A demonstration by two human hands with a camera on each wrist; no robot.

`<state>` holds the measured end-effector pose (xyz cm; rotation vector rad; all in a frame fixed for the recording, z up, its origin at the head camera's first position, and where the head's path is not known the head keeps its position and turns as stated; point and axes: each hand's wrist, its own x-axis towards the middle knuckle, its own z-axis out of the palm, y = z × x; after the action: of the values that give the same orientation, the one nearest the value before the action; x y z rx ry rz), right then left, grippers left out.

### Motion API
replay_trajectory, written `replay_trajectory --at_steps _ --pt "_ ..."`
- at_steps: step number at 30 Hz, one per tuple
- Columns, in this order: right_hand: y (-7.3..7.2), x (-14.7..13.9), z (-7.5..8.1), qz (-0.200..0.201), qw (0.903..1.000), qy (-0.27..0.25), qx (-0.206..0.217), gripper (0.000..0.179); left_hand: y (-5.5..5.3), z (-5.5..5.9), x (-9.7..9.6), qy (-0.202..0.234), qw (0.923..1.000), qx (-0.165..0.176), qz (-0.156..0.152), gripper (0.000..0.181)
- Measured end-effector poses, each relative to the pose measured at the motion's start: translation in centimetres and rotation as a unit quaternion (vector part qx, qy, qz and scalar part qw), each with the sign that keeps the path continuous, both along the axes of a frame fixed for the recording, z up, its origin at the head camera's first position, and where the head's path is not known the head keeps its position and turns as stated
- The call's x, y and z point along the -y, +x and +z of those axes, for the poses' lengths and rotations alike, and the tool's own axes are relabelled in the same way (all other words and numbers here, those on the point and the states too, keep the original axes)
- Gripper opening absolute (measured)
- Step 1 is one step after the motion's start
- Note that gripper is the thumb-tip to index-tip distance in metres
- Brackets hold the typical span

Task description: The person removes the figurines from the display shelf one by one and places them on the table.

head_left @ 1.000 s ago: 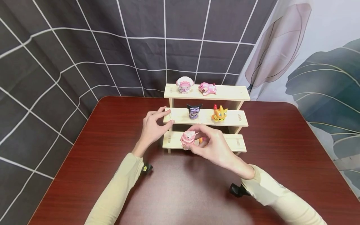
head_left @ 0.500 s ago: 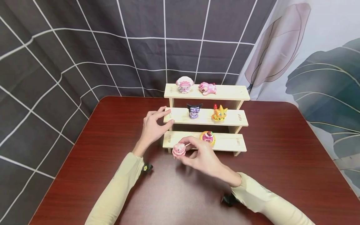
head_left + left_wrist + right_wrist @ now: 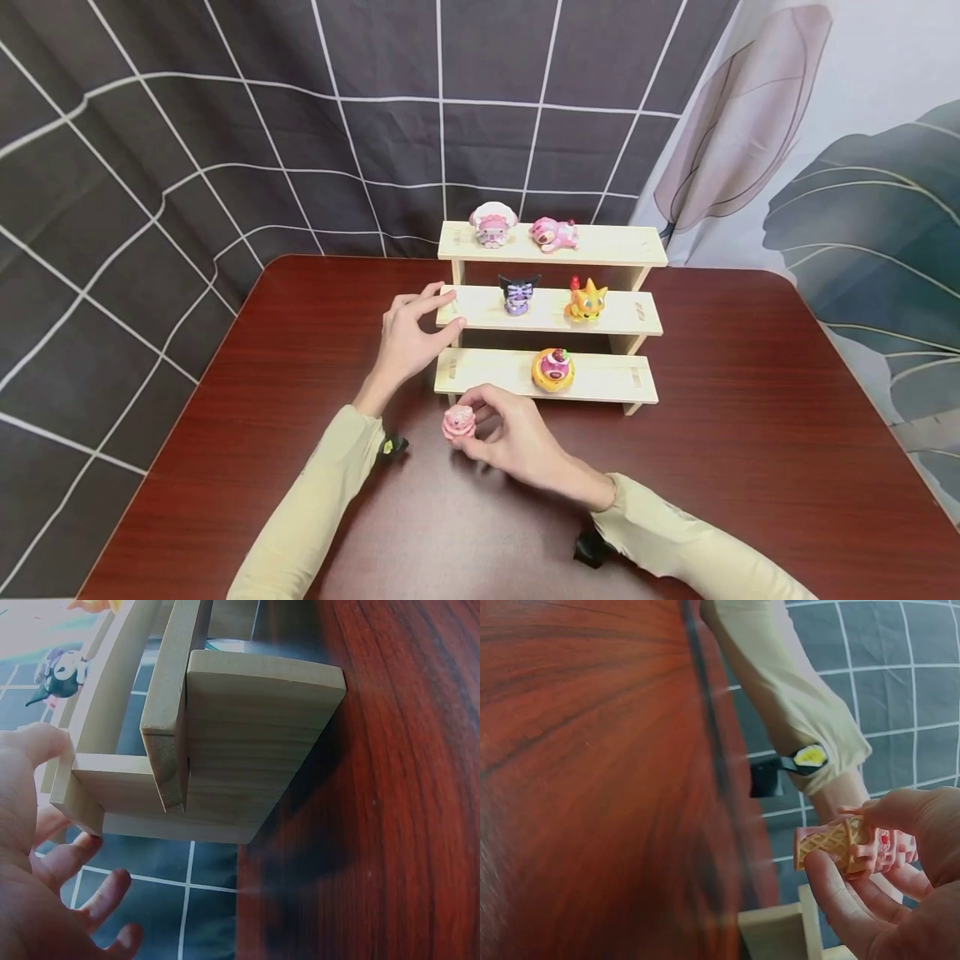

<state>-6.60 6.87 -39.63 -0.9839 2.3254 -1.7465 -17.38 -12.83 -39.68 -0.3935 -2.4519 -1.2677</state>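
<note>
Left of the wooden rack (image 3: pixel 480 367) and behind it hangs a dark checked curtain (image 3: pixel 255 125). Left hand (image 3: pixel 408 337): at the rack's left end, thumb and fingers holding the end of the middle board. Right hand (image 3: pixel 517 437): well below the left, the two hands apart; thumb and fingers clamped on a pink toy (image 3: pixel 458 423), which is just in front of the rack's lower left corner. Waffle-patterned base visible in the right wrist view.

On the rack: white-capped toy (image 3: pixel 492 227), top board, left part; black-eared toy (image 3: pixel 517 297), middle board, left of centre; round yellow toy (image 3: pixel 553 371), bottom board, near centre; lying pink toy (image 3: pixel 553 235), top board, near centre; orange toy (image 3: pixel 587 302), middle board, right of centre. Red-brown table (image 3: pixel 750 433) under the rack.
</note>
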Motion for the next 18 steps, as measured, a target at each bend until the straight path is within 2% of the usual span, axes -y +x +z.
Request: replay_trajectory --at_steps 7,18 --pt "0.3 0.9 -1.0 0.000 0.9996 0.021 -0.020 0.037 -0.1 -0.1 0.0 0.000 1.0000 -0.003 -0.001 0.044" --pt "0.5 1.9 -2.1 0.006 0.9995 0.023 -0.022 0.038 -0.1 -0.2 0.1 0.002 1.0000 0.002 -0.001 0.043"
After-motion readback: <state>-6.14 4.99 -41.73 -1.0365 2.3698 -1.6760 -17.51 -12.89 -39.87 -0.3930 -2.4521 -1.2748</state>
